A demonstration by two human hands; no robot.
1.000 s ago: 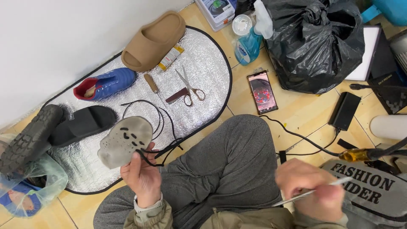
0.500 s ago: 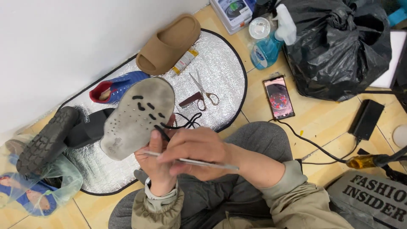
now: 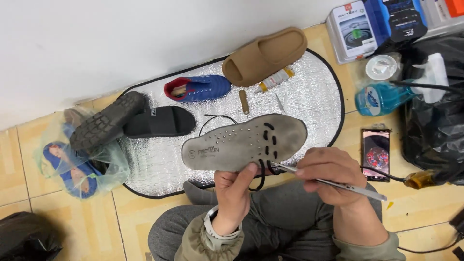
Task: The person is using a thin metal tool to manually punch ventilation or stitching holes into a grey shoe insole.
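Note:
My left hand (image 3: 235,186) grips the lower edge of a grey insole (image 3: 241,143), held flat and lengthwise above a silver mat (image 3: 314,96). Black thread stitches (image 3: 268,140) run through the insole's right part, and a loop of black thread hangs under it. My right hand (image 3: 328,175) holds a thin metal awl (image 3: 333,184) whose tip touches the insole's lower edge beside my left thumb.
On the mat lie a tan slide sandal (image 3: 266,55), a small blue shoe (image 3: 198,88), a black slide (image 3: 159,122), a black-soled shoe (image 3: 106,121), a glue tube (image 3: 274,79) and a small tool (image 3: 244,101). A phone (image 3: 375,153), a blue bottle (image 3: 382,96), boxes and a black bag (image 3: 435,130) are right.
The insole has turned from tilted upright to lying flat and lengthwise. My right hand with the awl has shifted right, its tip now at the insole's lower edge. The view moved closer.

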